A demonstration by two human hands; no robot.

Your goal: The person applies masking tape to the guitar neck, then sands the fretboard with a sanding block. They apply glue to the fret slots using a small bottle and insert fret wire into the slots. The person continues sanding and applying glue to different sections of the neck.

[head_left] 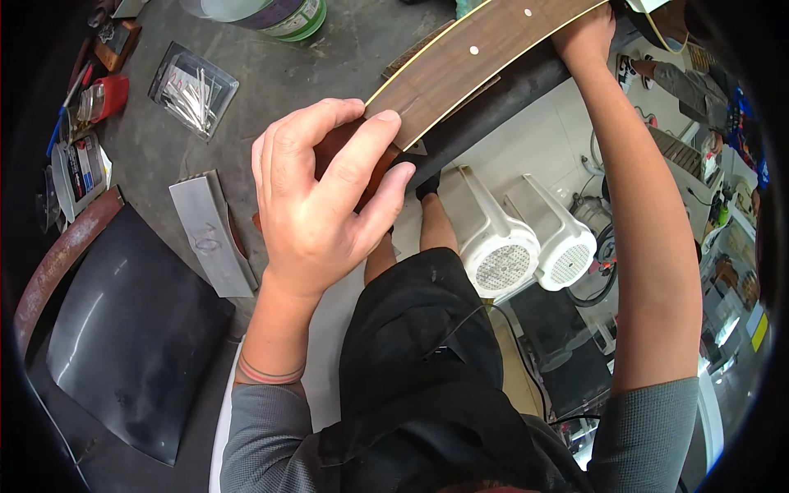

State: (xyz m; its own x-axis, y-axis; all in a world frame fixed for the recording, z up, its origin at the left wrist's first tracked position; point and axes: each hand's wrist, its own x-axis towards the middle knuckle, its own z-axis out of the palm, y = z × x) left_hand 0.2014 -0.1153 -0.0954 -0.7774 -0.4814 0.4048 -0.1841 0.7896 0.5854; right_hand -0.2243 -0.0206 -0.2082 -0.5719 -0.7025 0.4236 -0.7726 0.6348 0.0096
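Observation:
A guitar neck (444, 70) with a brown fretboard, pale edge binding and white dot inlays slants across the top, over the bench edge. No frets show on the part in view. My left hand (316, 189) is at its near left end, fingers apart, with fingertips touching or very close to the fretboard's edge; nothing is seen held in it. My right hand (585, 37) grips the neck farther along at the upper right. Its fingers are hidden behind the neck. Beside my left wrist lies a grey metal block (212, 234) with a handwritten mark.
On the grey bench (271, 70) stand a clear tray of thin metal strips (196, 94), a green-and-purple tub (288, 20) and a red container (109, 96). A curved black sheet (136, 329) lies at left. Below are white perforated fixtures (503, 263); another person's legs (686, 86) show at right.

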